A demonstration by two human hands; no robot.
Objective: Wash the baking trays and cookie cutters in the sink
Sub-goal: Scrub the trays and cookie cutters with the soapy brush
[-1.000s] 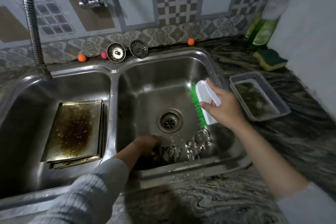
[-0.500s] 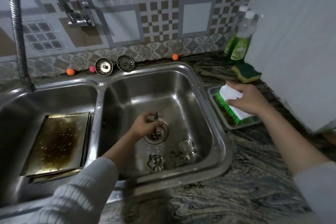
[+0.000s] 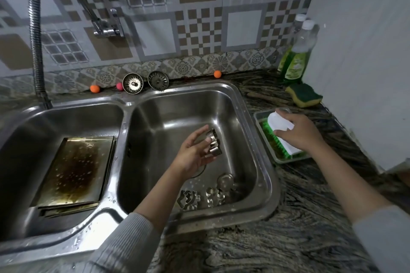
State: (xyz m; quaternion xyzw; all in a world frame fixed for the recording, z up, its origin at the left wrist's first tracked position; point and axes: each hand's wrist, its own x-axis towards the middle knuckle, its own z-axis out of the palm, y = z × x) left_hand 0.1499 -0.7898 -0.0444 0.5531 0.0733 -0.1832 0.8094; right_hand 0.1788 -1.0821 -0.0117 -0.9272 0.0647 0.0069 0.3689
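Patterned tiles back the sink (image 3: 264,162). Left hand (image 3: 193,153) pinches a cutter (image 3: 214,145) over its right basin; right hand (image 3: 298,133), beside it, grips the brush (image 3: 280,137). Scrubbing should come next; trays (image 3: 75,168) wait left.

Nothing here I can actually read, tbh. The only print anywhere is on the two green dish soap bottles (image 3: 297,60) standing in the back right corner of the tabletop (image 3: 288,239). Each has a pale label with a round white patch and some lines of lettering, but it's way too small and blurry to make out a brand or a single word. No numbers or signs that I can make out on the wall tiles (image 3: 199,29) either, just patterns.
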